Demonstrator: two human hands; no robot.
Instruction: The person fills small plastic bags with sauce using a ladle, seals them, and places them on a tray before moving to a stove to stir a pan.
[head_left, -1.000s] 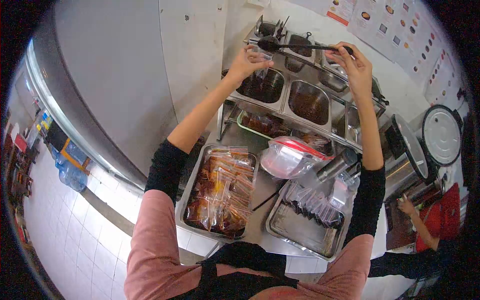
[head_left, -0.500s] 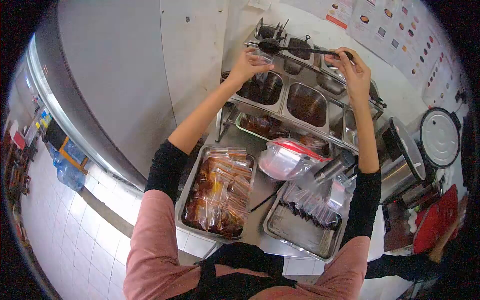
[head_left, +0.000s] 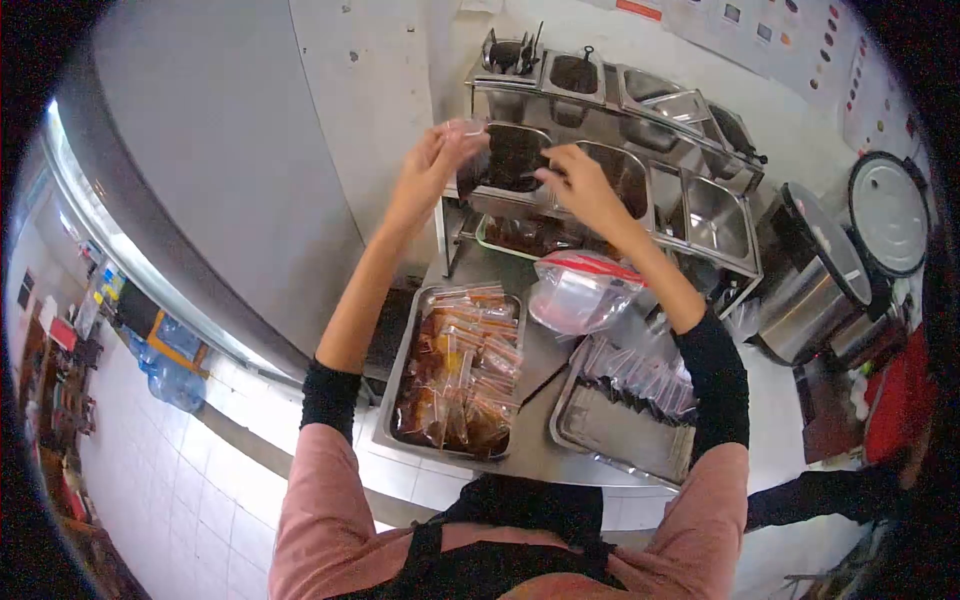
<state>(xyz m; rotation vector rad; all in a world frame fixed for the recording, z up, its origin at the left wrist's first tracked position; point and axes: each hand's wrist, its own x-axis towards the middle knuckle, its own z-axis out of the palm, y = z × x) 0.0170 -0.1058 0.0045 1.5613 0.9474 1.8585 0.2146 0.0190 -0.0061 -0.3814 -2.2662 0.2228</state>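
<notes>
My left hand (head_left: 436, 160) is closed on the top of a small clear plastic bag (head_left: 472, 172), whose lower part looks dark. It holds the bag at the left edge of a steel pan of dark contents (head_left: 515, 165). Over the right side of that pan is my right hand (head_left: 582, 188), with bent, blurred fingers. Against the dark pan I cannot make out whether anything is in them, and the black spoon is not distinguishable. A second steel pan (head_left: 632, 190) lies partly behind the right hand.
Filled zip bags lie in a steel tray (head_left: 385, 425) at front left. Another tray (head_left: 620, 425) at right holds smaller bags. Between them sits a red-topped plastic bag (head_left: 585, 295). Smaller pans (head_left: 575, 75) line the upper rack. A large steel pot (head_left: 815, 290) stands at right.
My right hand has come left and down to the dark pan; the black spoon it held is no longer distinguishable. My left hand has moved left and slightly down with the bag. The view has shifted.
</notes>
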